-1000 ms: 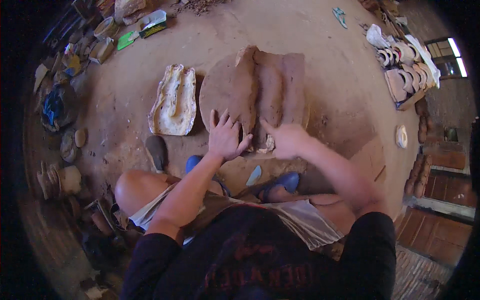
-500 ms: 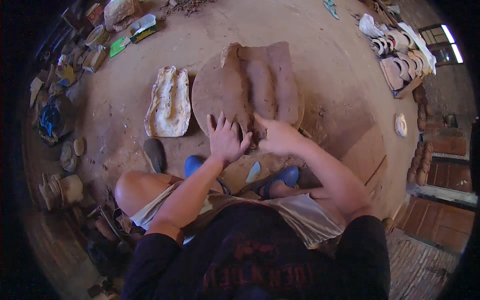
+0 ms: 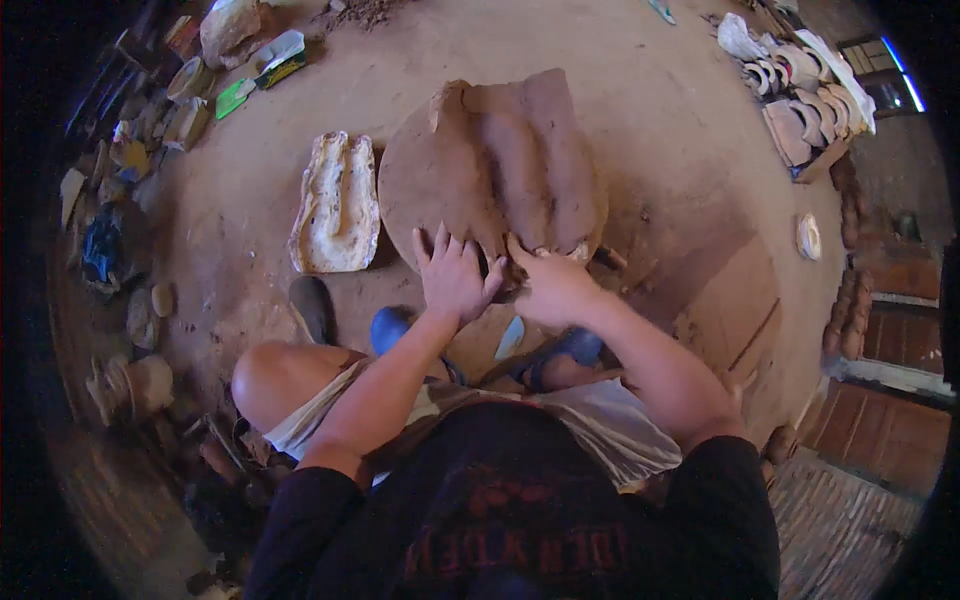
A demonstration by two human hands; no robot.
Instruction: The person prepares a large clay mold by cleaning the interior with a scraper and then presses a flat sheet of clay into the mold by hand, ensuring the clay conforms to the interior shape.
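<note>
Pressing down side by side near the middle of the frame, the left hand (image 3: 455, 275) lay flat with its fingers spread wide on the near edge of a large brown clay slab (image 3: 490, 170), while the right hand (image 3: 550, 285) rested just beside it with its fingers bent down onto the same edge, gripping nothing that could be made out. The clay slab sat on the earthen floor (image 3: 650, 120) in the upper centre of the head view, rounded on its left and ridged into long humps on its right, with a small lump at its top left corner. Just to the left of it, apart from it, lay a pale whitish mould (image 3: 335, 205) with a hollowed channel. Below the hands, blue sandals (image 3: 545, 350) showed between the person's knees, and a dark stone (image 3: 313, 308) lay near the bare left knee. At the upper right of the frame a stack of pale curved pieces (image 3: 800, 90) sat well apart from the slab, and along the upper left rim stones and a green packet (image 3: 235, 97) lay scattered.
</note>
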